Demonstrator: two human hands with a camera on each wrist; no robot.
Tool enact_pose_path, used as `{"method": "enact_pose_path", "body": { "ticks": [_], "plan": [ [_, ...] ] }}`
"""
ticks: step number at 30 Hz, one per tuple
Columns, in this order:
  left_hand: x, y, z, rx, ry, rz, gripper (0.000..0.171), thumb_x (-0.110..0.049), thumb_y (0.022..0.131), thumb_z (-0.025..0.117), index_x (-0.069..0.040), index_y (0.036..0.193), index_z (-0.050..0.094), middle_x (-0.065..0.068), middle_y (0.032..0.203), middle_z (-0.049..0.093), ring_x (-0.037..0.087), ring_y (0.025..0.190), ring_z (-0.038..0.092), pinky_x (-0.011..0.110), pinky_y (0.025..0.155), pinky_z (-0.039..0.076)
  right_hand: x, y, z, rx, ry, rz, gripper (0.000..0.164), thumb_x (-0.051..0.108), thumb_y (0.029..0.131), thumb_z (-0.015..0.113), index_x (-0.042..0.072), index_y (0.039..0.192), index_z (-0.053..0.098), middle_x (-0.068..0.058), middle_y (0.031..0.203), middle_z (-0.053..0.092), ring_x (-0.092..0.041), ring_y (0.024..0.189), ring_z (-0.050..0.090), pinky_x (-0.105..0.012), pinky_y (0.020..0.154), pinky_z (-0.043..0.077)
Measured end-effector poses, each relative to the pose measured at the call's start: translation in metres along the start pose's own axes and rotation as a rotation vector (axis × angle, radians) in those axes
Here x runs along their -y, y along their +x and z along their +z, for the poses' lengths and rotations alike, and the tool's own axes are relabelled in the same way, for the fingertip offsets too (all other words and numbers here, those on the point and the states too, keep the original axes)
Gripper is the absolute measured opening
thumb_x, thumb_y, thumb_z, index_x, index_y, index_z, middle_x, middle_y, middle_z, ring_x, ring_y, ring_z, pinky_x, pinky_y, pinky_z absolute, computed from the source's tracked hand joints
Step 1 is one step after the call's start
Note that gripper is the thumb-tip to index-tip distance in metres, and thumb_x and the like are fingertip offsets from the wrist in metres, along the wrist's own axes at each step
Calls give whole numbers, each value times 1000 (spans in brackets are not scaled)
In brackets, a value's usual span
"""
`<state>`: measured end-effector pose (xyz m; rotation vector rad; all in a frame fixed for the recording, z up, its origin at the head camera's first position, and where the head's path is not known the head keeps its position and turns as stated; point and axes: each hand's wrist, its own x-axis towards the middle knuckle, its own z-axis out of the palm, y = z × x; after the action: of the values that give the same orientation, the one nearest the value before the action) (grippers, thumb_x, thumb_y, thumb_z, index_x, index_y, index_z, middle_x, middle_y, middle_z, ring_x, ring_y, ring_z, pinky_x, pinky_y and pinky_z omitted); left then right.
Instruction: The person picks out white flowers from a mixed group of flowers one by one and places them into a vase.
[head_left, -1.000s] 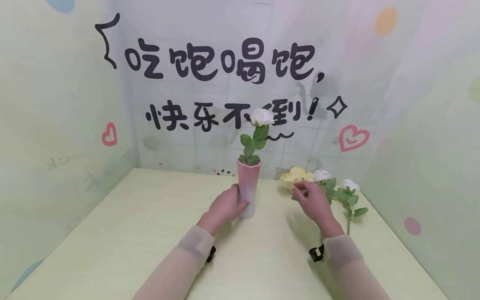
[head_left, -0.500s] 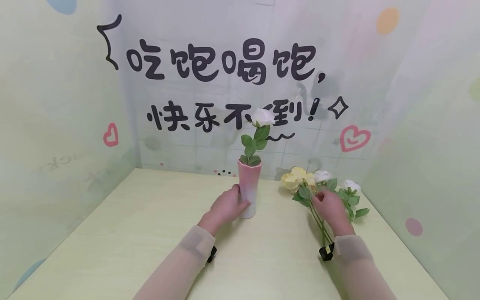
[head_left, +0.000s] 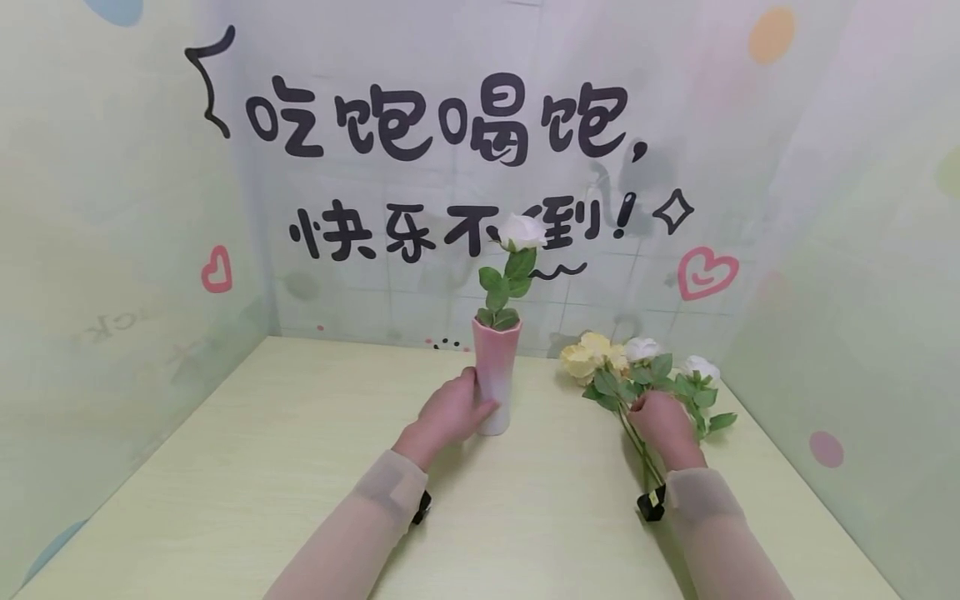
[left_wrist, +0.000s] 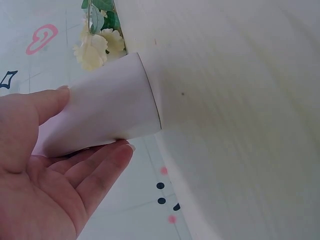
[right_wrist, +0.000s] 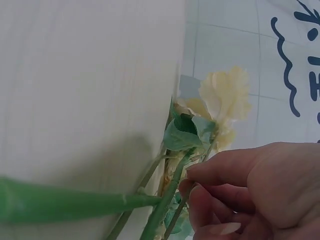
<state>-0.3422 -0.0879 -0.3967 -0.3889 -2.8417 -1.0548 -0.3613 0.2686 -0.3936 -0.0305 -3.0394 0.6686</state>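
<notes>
A pink-to-white vase [head_left: 497, 367] stands upright on the table, with one white rose [head_left: 523, 233] in it. My left hand [head_left: 448, 408] holds the vase low on its side, thumb and fingers on opposite sides of its pale lower wall [left_wrist: 107, 102]. To the right lie yellow flowers [head_left: 592, 358] and two white roses, one in the middle [head_left: 642, 349] and one farther right [head_left: 701, 368]. Over their stems, my right hand [head_left: 666, 425] pinches a thin stem [right_wrist: 181, 212] between thumb and fingers. The leaves and hand partly hide which bloom this stem bears.
Light wood-grain table [head_left: 262, 467] extends to the left and in front of the vase. Printed fabric walls [head_left: 420, 300] enclose the back and both sides. The flower heads lie close to the back wall.
My right hand has moved from over the yellow flowers rightward and down to the stems, and its fingers have come together there. My left hand and the vase stay in place.
</notes>
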Motion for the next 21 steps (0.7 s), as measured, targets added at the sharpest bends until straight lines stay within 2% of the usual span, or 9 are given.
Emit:
{"method": "enact_pose_path", "body": {
  "ticks": [5,11,21],
  "plan": [
    [-1,0,0,2,-3,-3,64,-30,109,70,8,155,47,27,146,68,42,130,70,57,111,59,3,1,-1,-23,32,9,25,13,100,60,-4,112,75,-21,106,75,-26,82,63,-44,77,56],
    [1,1,0,-7,-1,7,64,-29,108,71,8,154,47,27,144,68,42,129,71,57,110,60,18,0,1,-62,100,-58,24,10,98,64,-4,114,76,-22,112,78,-33,95,71,-52,88,61],
    [0,1,0,3,3,2,64,-30,108,70,8,154,47,27,144,68,42,129,71,57,110,59,48,-10,20,30,219,-104,20,10,103,66,-3,116,72,-15,97,76,-18,73,71,-37,69,61]
  ]
}}
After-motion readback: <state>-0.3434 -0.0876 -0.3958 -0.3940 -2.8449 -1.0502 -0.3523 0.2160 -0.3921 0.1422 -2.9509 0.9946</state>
